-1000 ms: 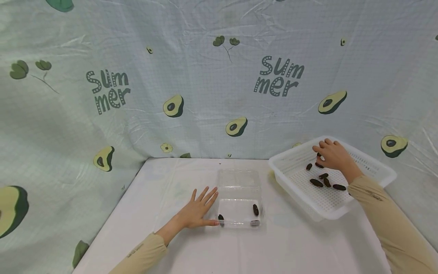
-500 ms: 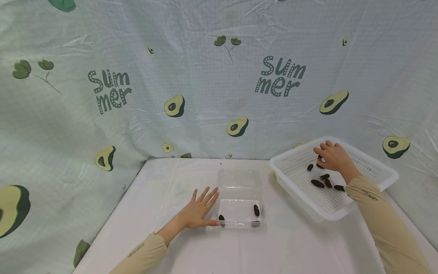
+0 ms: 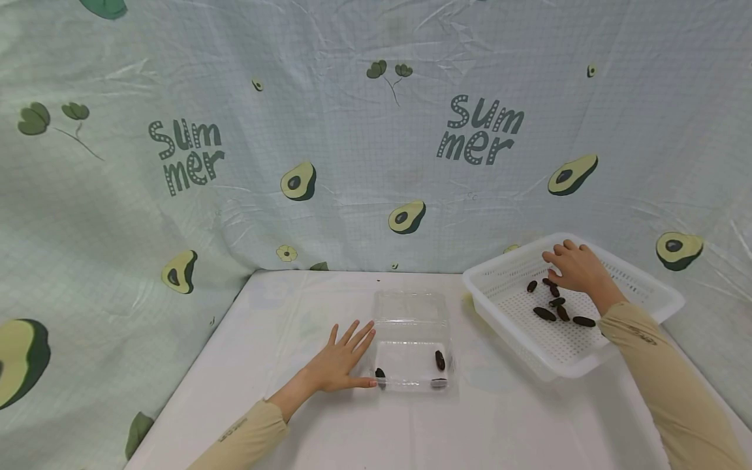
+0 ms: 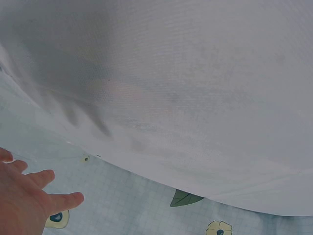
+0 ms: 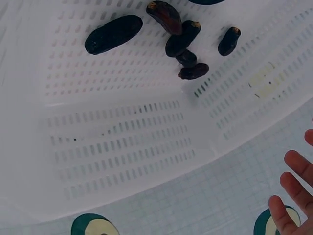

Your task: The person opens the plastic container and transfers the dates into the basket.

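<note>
In the head view my left hand (image 3: 339, 367) lies with fingers spread at the left side of a clear plastic clamshell box (image 3: 411, 362); its thumb and fingertips reach the box's edge. The box stands with its lid (image 3: 410, 305) folded back and holds three dark oblong fruits that look like dates (image 3: 440, 360). My right hand (image 3: 578, 266) hovers over the far part of a white perforated basket (image 3: 517, 339). Several more dates (image 5: 113, 34) lie on the basket floor. The right wrist view shows that hand's fingers (image 5: 293, 188) apart, and no date among them.
A white cloth covers the table (image 3: 282, 300). Behind it hangs a pale curtain (image 3: 346, 130) printed with avocados. The basket's raised wall (image 5: 127, 152) stands close to the curtain.
A dark date seen at the right fingertips earlier now lies apart from them with the others on the basket floor. The right hand has shifted slightly right. The left hand stays put.
</note>
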The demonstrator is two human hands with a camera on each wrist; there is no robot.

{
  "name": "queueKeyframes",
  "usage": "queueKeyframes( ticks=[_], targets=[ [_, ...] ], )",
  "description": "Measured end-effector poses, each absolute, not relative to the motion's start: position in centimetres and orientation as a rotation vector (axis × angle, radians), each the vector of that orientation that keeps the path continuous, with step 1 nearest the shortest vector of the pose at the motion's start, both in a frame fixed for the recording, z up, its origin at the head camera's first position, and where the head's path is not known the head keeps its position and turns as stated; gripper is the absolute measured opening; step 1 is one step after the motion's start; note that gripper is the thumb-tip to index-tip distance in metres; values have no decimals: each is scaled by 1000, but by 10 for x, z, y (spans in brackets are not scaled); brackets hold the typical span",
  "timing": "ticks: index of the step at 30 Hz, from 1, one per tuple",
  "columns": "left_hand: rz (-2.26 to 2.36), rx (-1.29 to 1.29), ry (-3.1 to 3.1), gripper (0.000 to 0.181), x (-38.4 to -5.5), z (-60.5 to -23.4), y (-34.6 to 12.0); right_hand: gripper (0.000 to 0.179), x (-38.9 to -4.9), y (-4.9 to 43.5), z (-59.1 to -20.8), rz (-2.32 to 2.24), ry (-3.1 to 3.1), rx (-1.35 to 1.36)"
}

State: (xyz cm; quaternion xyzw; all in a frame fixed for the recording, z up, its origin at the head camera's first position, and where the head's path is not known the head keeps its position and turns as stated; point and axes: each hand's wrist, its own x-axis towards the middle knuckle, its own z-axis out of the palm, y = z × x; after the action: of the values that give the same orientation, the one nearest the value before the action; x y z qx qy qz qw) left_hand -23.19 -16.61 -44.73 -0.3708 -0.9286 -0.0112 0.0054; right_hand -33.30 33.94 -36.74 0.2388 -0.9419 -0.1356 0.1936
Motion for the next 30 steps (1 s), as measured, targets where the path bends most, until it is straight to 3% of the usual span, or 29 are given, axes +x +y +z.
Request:
queueKeyframes(
  ticks=[15, 30],
  targets=[
    [-20, -1152, -2924, 92, -233, -449, -166, 13, -320, 319, -354, -286, -2516, 814],
    [-54, -1169, -2917, 95, -232, -447, -166, 19, -284, 240, -334, -71, -2289, 1114]
  ],
)
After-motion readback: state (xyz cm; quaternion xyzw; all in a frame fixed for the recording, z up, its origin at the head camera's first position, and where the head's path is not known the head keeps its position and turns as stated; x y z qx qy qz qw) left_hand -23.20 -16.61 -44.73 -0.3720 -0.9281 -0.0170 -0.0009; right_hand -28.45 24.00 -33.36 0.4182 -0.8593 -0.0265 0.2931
